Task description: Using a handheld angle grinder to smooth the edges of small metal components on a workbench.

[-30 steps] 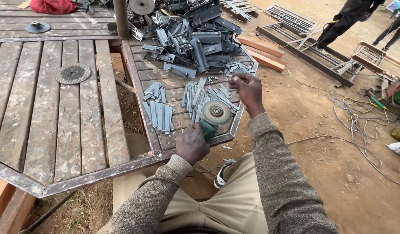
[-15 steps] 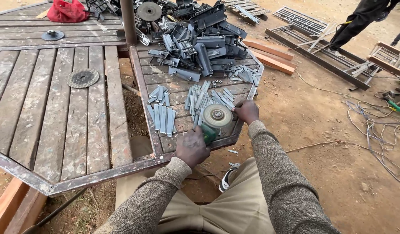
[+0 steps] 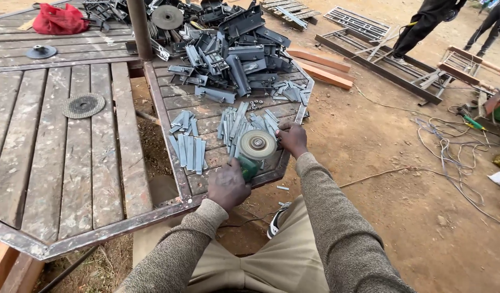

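My left hand (image 3: 227, 185) grips the green body of an angle grinder (image 3: 250, 165) at the near edge of a wooden platform (image 3: 55, 163). The grinder's round flap disc (image 3: 257, 145) faces up. My right hand (image 3: 292, 138) is closed against the right side of the grinder head, beside the disc. Short grey metal strips (image 3: 187, 146) lie in loose rows on the planks just left of and behind the disc.
A heap of grey metal brackets (image 3: 234, 54) covers the back of the platform. Loose grinding discs (image 3: 83, 105) lie on the planks to the left, with a red bag (image 3: 57, 20) beyond. Cables (image 3: 456, 146) trail over dirt at right. Another person's legs (image 3: 423, 27) stand by metal frames.
My right hand came down from above the strips to the grinder head beside the disc. My left hand has stayed on the grinder's body.
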